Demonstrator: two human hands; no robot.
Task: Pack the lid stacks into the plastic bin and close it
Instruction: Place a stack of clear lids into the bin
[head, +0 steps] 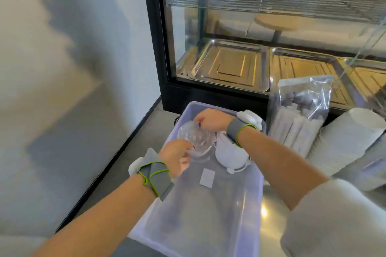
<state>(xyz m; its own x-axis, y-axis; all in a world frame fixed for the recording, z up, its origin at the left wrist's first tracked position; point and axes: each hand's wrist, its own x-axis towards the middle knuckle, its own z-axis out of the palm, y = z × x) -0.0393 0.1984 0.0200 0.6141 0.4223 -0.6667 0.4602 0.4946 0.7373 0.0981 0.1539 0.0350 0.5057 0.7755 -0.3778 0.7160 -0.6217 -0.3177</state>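
Observation:
A translucent plastic bin (pixel 208 215) stands open in front of me. At its far end, both hands hold a stack of clear dome lids (pixel 195 139) inside the bin. My left hand (pixel 177 156) grips the stack's near side, and my right hand (pixel 211 120) grips its far top. Beside it on the right, a stack of white lids (pixel 229 156) lies in the bin. A small white label (pixel 207 176) is on the bin's floor. The bin's own lid is not in view.
A glass display case (pixel 261 37) with steel trays (pixel 227 64) stands behind the bin. On the right lie a bag of wrapped straws (pixel 300 115) and sleeves of white cups (pixel 346 142). A wall and floor gap run along the left.

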